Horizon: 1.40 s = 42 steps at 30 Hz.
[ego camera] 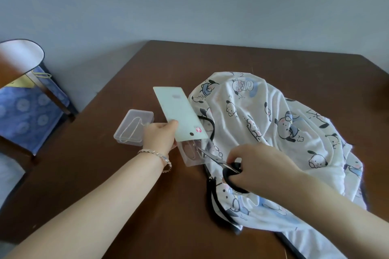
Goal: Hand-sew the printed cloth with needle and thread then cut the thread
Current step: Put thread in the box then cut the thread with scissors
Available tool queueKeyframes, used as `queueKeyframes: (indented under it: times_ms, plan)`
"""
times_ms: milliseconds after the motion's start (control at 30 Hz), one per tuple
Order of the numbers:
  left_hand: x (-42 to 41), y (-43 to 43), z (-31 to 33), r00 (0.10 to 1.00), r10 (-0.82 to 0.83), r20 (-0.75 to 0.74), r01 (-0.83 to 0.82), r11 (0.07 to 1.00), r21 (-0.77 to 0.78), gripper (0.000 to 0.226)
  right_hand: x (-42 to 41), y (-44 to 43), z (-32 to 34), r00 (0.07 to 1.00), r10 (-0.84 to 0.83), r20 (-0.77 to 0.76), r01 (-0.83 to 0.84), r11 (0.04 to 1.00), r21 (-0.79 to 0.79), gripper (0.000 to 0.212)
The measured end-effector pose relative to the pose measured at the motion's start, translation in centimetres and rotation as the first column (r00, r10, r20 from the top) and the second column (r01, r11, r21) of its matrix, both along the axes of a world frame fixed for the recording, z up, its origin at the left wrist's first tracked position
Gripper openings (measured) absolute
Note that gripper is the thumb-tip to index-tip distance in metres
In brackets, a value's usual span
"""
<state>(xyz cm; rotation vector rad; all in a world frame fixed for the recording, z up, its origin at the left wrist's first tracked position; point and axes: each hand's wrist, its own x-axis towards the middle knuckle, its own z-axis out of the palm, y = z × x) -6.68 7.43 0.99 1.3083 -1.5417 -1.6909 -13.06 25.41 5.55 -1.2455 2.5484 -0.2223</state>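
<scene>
Toward the table's left edge lies a small clear box, its contents too faint to name. The left hand pinches a pale green lid raised over a clear case. The right hand's grip is closed around the black loops of the scissors, blades pointing into the case. The printed cloth is heaped over the table's right half. It looks light and limp, probably best pinched at its dark hem. Needle and thread cannot be made out.
</scene>
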Motion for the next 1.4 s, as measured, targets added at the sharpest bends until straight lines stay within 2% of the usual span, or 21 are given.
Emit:
queueKeyframes:
  times_ms: [100, 233, 367, 433, 633, 733, 867, 967, 1033, 1067, 1100, 1167, 1200, 1267, 1333, 1400]
  plan:
    - [0.2, 0.1, 0.4, 0.998, 0.002, 0.057, 0.008, 0.983, -0.181, 0.035, 0.5, -0.8, 0.3, 1.000, -0.012, -0.005, 0.012, 0.999, -0.036, 0.018]
    - [0.6, 1.0, 1.3, 0.993, -0.086, 0.080, 0.106, 0.947, -0.304, 0.047, 0.4, -2.1, 0.3, 0.998, -0.041, -0.056, 0.034, 0.992, -0.121, 0.020]
    - [1.7, 1.0, 2.0, 0.987, -0.100, 0.127, 0.153, 0.837, -0.525, 0.050, -0.2, -2.2, 0.2, 0.988, 0.075, 0.136, -0.068, 0.996, -0.053, 0.034]
    - [2.3, 0.8, 2.1, 0.986, -0.108, 0.129, 0.163, 0.804, -0.572, 0.048, -0.2, -2.2, 0.1, 0.978, 0.117, 0.172, -0.111, 0.993, -0.047, 0.034]
    - [3.4, 1.6, 2.0, 0.975, -0.134, 0.176, 0.218, 0.714, -0.665, 0.042, 0.1, -2.4, -0.1, 0.996, 0.060, 0.073, -0.047, 0.986, -0.162, 0.031]
    - [3.5, 1.8, 2.1, 0.979, -0.145, 0.143, 0.204, 0.728, -0.655, 0.045, 0.5, -2.5, -0.5, 1.000, 0.030, -0.002, -0.030, 0.983, -0.183, 0.026]
    - [3.0, 3.0, 2.0, 0.964, -0.262, 0.052, 0.250, 0.816, -0.521, 0.044, 0.6, -3.5, -1.3, 0.977, 0.078, -0.200, -0.139, 0.941, -0.308, 0.017]
    - [2.8, 3.4, 2.1, 0.974, -0.218, -0.057, 0.185, 0.917, -0.354, 0.040, -0.4, -3.2, -2.0, 1.000, 0.023, -0.018, -0.029, 0.869, -0.495, 0.021]
    - [2.5, 2.9, 2.6, 0.978, -0.141, -0.156, 0.111, 0.977, -0.182, 0.029, -0.6, -2.3, -2.0, 0.990, -0.025, 0.136, 0.104, 0.783, -0.613, 0.036]
    - [2.4, 2.6, 2.8, 0.975, -0.110, -0.194, 0.090, 0.990, -0.109, 0.024, -0.6, -1.8, -2.0, 0.964, -0.038, 0.263, 0.196, 0.768, -0.610, 0.043]
    - [2.3, 2.5, 3.0, 0.971, -0.082, -0.223, 0.074, 0.996, -0.046, 0.022, -0.6, -1.3, -2.0, 0.900, -0.033, 0.434, 0.300, 0.768, -0.565, 0.048]
    - [2.0, 2.5, 3.0, 0.967, -0.043, -0.253, 0.056, 0.998, 0.043, 0.020, -0.3, -0.7, -2.2, 0.683, 0.026, 0.730, 0.440, 0.783, -0.439, 0.055]
    - [1.9, 2.7, 2.9, 0.967, -0.040, -0.252, 0.058, 0.996, 0.064, 0.019, -0.3, -0.5, -2.5, 0.584, 0.062, 0.809, 0.478, 0.779, -0.405, 0.059]
    - [1.7, 3.0, 2.7, 0.969, -0.050, -0.243, 0.071, 0.994, 0.079, 0.018, -0.4, -0.3, -2.7, 0.374, 0.166, 0.912, 0.611, 0.696, -0.377, 0.059]
    - [1.5, 3.2, 2.7, 0.965, -0.059, -0.255, 0.081, 0.994, 0.078, 0.019, -0.6, 0.1, -2.3, 0.170, 0.295, 0.940, 0.730, 0.604, -0.321, 0.052]
    - [1.5, 3.4, 2.8, 0.961, -0.084, -0.265, 0.100, 0.994, 0.049, 0.020, -0.9, 0.4, -1.8, 0.085, 0.330, 0.940, 0.766, 0.582, -0.274, 0.052]
